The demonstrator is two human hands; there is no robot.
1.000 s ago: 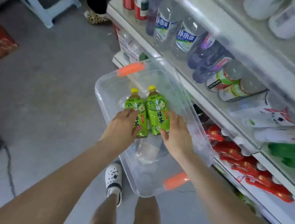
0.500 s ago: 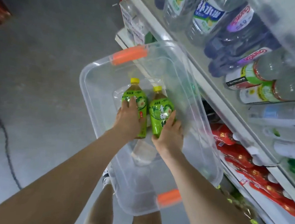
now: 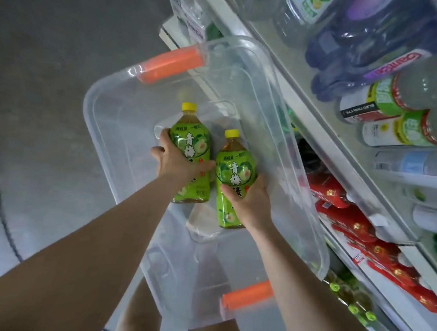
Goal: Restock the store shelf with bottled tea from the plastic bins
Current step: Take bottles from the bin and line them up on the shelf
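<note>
Two bare forearms are seen reaching down into one clear plastic bin, which is fitted with two orange handles, a near handle and a far handle. Two bottles of green tea, each with a yellow cap, are found inside the bin, side by side. The left bottle is gripped by the left hand, whose fingers are curled round its labelled body. The right bottle is gripped by the right hand, its fingers wrapped round the lower half. Beyond and to the right, the store shelf is seen, stocked with clear water bottles above and red packets on the tier below. Grey floor is shown to the left.
</note>
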